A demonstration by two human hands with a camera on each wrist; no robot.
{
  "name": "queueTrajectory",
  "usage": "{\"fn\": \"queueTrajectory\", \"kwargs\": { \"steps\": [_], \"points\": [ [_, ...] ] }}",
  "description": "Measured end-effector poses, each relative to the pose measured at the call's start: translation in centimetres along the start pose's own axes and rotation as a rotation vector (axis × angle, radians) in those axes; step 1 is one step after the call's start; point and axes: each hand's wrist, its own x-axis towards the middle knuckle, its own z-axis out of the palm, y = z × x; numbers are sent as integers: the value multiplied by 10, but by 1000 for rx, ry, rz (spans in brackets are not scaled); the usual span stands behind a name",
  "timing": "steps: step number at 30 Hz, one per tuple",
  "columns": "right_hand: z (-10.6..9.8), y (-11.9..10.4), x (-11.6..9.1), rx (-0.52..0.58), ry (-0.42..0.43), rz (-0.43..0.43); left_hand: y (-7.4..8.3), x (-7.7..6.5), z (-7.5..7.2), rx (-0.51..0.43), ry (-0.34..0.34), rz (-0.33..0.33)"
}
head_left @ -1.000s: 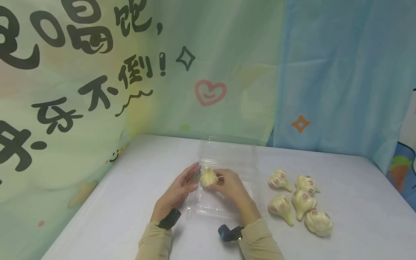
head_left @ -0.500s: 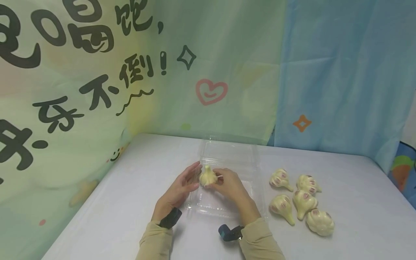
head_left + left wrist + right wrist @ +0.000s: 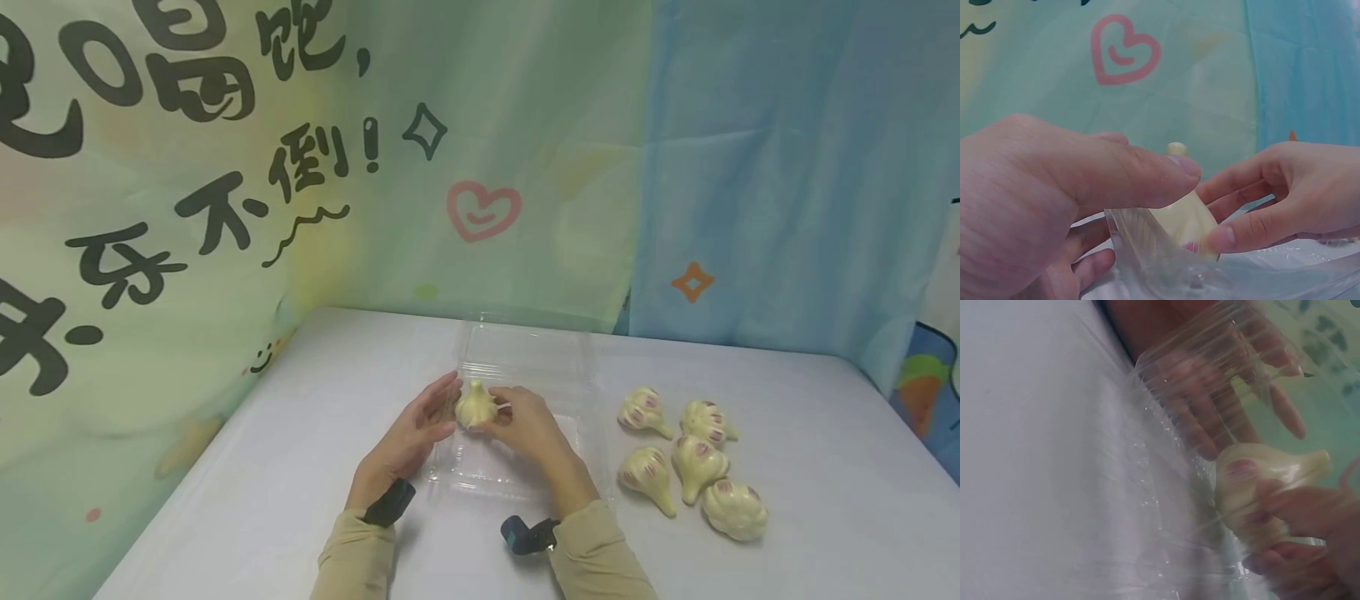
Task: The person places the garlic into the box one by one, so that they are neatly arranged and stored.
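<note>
Cream garlic bulb (image 3: 476,407) is stem-up inside the left wall (image 3: 1141,256) of the clear container (image 3: 487,485); right hand (image 3: 529,423) pinches it from the right; left hand (image 3: 408,435) extends its fingers just outside; seating cannot be confirmed.

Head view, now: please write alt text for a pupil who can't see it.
A person's right hand holds a garlic bulb, stem up, at the left of an open clear container, with the left hand by its left side. Five more bulbs lie to the right on the white table, before a printed fabric backdrop.
</note>
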Motion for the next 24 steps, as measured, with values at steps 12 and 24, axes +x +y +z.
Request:
{"fn": "queueTrajectory", "kwargs": {
  "steps": [12,24],
  "points": [
    [-13,-5,0,-65,25,47,2,1,0,26,9,-17],
    [-70,-19,-23,-42,125,5,0,0,-1,11,-16,-13]
  ]
}}
